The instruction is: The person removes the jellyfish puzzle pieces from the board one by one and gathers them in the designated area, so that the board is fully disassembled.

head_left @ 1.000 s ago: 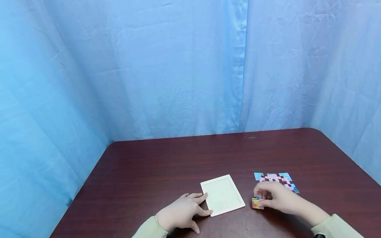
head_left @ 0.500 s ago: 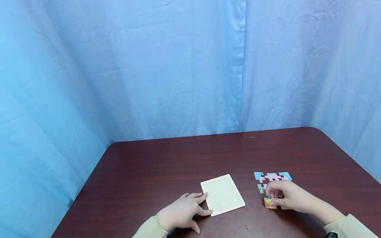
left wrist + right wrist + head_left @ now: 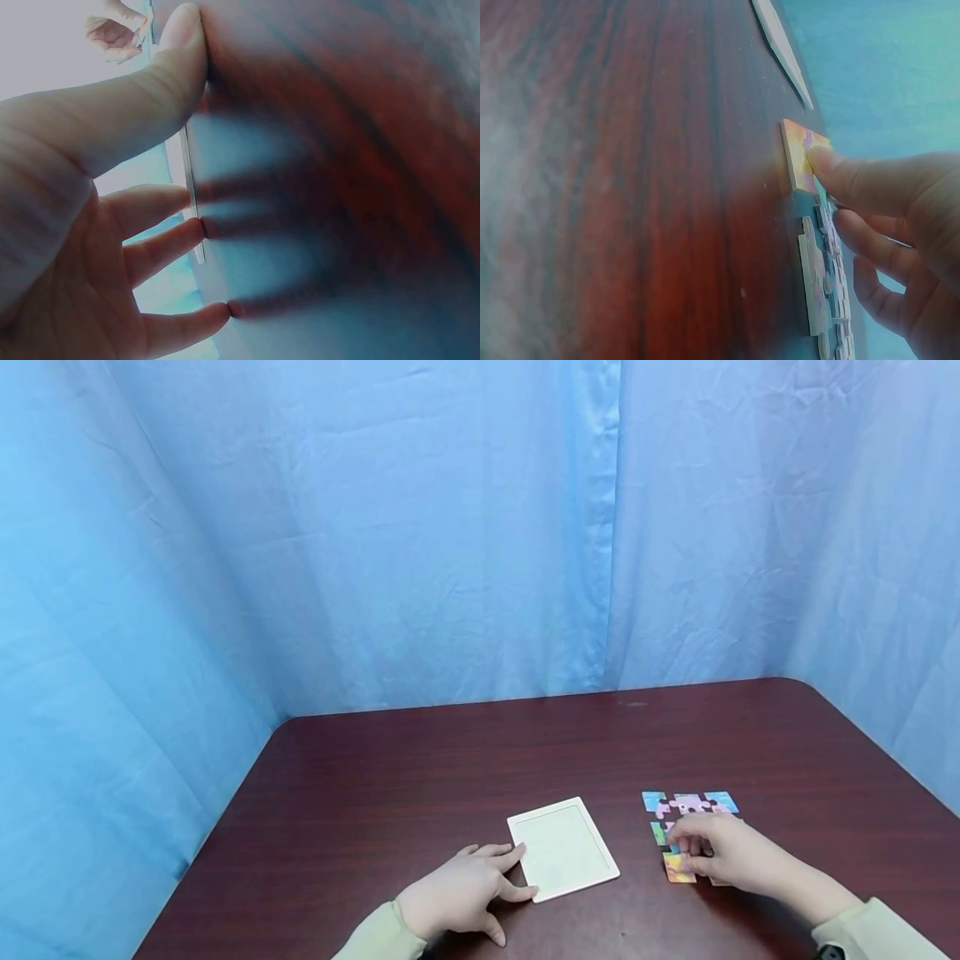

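Observation:
A yellow-orange jigsaw puzzle piece [image 3: 678,867] is pinched between the thumb and fingers of my right hand [image 3: 731,852], at the near left corner of the laid-out puzzle pieces [image 3: 690,804]. In the right wrist view the pinched puzzle piece [image 3: 799,157] tilts up a little above the table, beside the row of other pieces [image 3: 814,277]. My left hand [image 3: 457,893] lies with spread fingers on the table, fingertips on the left edge of the cream square puzzle tray [image 3: 566,852]. Part of the puzzle is hidden under my right hand.
The dark red-brown wooden table [image 3: 375,785] spreads out around the hands. Light blue curtains [image 3: 450,543] hang behind it and along both sides.
My right hand has moved right with the yellow-orange puzzle piece, from left of the puzzle to its near left corner, and lowered it there. My left hand stays on the tray.

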{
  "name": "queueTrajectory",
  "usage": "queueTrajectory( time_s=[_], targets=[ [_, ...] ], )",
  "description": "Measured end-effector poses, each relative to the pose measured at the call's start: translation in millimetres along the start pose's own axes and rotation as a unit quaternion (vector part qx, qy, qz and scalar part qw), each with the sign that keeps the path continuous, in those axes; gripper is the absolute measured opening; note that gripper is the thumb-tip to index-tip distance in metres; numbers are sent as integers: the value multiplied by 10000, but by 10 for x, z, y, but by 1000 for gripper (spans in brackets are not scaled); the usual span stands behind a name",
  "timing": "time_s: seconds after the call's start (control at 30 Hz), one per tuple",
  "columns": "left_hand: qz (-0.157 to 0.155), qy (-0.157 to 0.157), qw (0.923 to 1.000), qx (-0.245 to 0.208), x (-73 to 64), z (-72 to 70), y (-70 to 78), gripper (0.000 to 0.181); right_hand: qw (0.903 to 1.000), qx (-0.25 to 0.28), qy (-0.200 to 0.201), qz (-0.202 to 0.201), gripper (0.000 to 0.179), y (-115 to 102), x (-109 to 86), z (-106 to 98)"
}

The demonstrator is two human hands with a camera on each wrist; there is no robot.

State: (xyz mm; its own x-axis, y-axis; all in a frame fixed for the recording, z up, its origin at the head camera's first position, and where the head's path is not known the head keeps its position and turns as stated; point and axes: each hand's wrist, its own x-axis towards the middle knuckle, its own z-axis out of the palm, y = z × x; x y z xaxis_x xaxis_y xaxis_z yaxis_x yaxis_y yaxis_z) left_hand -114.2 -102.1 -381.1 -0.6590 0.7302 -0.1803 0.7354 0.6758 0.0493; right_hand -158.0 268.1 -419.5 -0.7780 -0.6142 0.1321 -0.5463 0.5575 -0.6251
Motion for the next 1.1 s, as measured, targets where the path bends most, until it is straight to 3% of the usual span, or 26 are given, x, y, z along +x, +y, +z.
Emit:
queueTrajectory(
  time_s=[0.13,0.23,0.73,1.1],
  targets=[
    [23,44,10000,51,8,6,-9,65,9991,65,-194,373,20,-15,13,-4],
    [27,68,10000,56,9,5,-17,65,9988,79,-232,432,20,-22,32,-10],
    [64,96,9999,27,6,14,-22,64,9986,-29,-277,456,17,-1,38,15],
    [15,36,10000,-36,-2,-5,-9,64,9995,-229,-140,151,17,-6,52,13]
  ],
)
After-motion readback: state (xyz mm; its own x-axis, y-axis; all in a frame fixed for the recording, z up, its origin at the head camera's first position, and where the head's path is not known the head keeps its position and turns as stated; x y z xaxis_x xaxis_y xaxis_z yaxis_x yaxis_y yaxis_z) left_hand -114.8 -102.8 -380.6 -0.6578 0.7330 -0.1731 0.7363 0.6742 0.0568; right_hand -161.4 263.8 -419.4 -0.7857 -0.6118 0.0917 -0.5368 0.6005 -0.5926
